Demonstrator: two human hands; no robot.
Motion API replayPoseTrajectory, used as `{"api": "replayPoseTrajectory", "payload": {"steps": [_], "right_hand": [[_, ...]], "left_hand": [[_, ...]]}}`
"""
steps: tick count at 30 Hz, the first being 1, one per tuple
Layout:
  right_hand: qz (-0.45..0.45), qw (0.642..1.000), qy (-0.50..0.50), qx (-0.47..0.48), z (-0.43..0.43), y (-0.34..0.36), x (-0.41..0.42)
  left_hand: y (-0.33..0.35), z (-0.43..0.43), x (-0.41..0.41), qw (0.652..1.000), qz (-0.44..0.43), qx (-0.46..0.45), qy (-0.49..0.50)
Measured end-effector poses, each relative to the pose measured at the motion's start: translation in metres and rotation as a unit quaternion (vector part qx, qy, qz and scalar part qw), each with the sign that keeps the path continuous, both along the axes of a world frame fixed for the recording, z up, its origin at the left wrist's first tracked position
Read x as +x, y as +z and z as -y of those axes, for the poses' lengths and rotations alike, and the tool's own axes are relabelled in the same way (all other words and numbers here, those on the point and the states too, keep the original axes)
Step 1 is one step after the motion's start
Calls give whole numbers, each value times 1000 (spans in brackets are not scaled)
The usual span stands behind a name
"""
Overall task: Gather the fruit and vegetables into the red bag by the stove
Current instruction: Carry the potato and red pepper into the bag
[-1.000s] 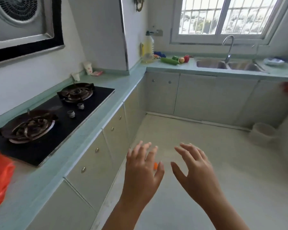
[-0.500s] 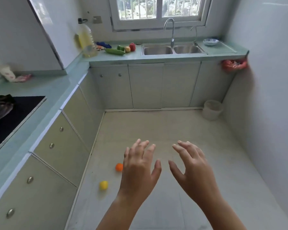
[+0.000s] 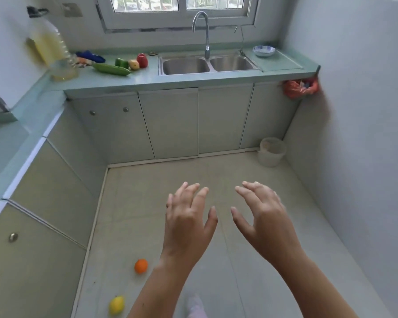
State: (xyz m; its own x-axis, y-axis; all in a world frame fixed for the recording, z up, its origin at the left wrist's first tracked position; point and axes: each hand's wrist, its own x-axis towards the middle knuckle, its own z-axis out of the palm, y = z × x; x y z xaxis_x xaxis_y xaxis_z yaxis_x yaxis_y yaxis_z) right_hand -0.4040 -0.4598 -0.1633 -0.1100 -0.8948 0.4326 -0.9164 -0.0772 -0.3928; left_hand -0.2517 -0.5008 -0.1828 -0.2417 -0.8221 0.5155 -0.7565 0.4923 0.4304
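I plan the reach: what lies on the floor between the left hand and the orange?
Head view: only bare floor tile lies between the empty left hand and the orange.

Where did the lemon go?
The lemon lies on the floor at the bottom left of the head view, close to the cabinet fronts, just nearer the person than the orange.

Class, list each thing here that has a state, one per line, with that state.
left hand: open, empty
right hand: open, empty
orange: on floor
lemon: on floor
cucumber: lying on counter
tap: no water visible
cabinet doors: shut
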Motion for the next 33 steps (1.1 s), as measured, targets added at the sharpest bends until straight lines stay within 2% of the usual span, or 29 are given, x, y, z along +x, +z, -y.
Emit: {"api": "replayPoseTrajectory", "payload": {"steps": [8,21,33], "right_hand": [[-5,1000,5,-4,144,6,4],[3,999,47,-16,360,-17,-32],[51,994,97,-17,587,5,-76]], "left_hand": [[-7,143,0,999,-26,18,22],[-22,342,-26,999,14,4,52],[14,559,-77,996,12,-19,84]]}}
